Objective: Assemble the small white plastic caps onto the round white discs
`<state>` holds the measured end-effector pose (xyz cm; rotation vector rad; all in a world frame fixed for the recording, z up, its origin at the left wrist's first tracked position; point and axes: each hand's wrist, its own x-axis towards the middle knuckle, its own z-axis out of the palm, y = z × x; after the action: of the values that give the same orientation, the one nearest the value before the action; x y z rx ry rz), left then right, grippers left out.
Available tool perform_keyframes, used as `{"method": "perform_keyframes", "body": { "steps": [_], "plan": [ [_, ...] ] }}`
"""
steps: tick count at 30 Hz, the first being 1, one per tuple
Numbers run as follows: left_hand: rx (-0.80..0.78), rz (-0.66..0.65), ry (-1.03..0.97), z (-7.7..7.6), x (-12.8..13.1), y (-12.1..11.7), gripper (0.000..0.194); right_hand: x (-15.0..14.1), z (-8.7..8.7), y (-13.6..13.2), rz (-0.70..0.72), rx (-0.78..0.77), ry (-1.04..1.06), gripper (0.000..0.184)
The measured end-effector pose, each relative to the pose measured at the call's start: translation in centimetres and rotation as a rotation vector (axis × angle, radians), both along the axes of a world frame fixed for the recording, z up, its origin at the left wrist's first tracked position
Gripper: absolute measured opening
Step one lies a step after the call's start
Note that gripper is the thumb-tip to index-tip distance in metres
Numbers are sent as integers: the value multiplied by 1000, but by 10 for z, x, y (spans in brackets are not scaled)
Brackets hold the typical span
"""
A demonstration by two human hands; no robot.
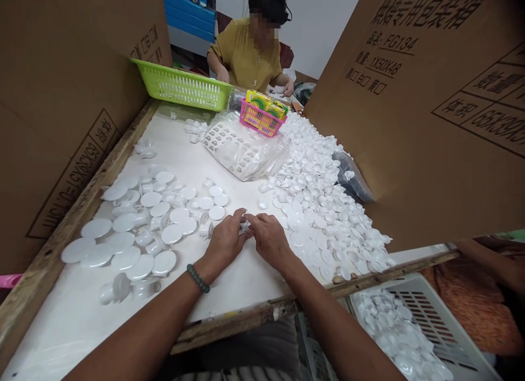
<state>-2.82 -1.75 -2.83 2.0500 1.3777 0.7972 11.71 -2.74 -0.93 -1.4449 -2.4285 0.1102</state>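
Note:
My left hand (225,237) and my right hand (269,238) meet over the front middle of the white table top (229,288). Between their closed fingertips is a small white plastic piece (245,226), mostly covered by the fingers. To the left of my hands lies a loose group of white disc-topped plastic parts (141,266), some face up and some on their sides. Close to my left hand, one such part (205,229) rests on its side. A large heap of small white plastic pieces (311,179) spreads to the right of my right hand.
A clear plastic bag (233,146), a pink basket (262,118) with yellow packets and a green basket (184,88) stand farther back. Cardboard walls (410,129) flank the table. Opposite sits a person in yellow (246,47). A pale crate (435,315) of white pieces is below right.

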Motion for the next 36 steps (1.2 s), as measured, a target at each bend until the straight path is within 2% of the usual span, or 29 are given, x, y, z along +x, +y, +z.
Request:
{"method": "perform_keyframes", "body": {
  "steps": [4, 8, 10, 13, 16, 20, 26, 31, 36],
  "plan": [
    [9, -14, -40, 0, -3, -1, 41, 2, -6, -4, -82, -2, 187, 33],
    [-16, -16, -82, 6, -5, -1, 26, 9, -12, -5, -193, -32, 486, 18],
    [-73, -17, -133, 11, -5, -1, 19, 11, -11, -5, -243, -86, 583, 16],
    [-172, -8, -214, 16, -4, -1, 19, 11, -8, -5, -255, -139, 635, 19],
    [-221, 34, -229, 15, -4, 1, 21, 13, -6, -6, -189, -87, 595, 23],
    [-268, 67, -231, 10, -4, 3, 22, 18, -11, -8, -79, -27, 414, 28],
    [-364, 80, -232, 13, -4, 7, 26, 20, -11, -4, -33, -11, 302, 23],
    [-439, 88, -215, 18, -3, 11, 21, 16, -5, -3, -46, -2, 180, 19],
    [-449, 59, -224, 19, -5, 12, 20, 15, -11, -8, -99, -5, 259, 25]
  ]
}}
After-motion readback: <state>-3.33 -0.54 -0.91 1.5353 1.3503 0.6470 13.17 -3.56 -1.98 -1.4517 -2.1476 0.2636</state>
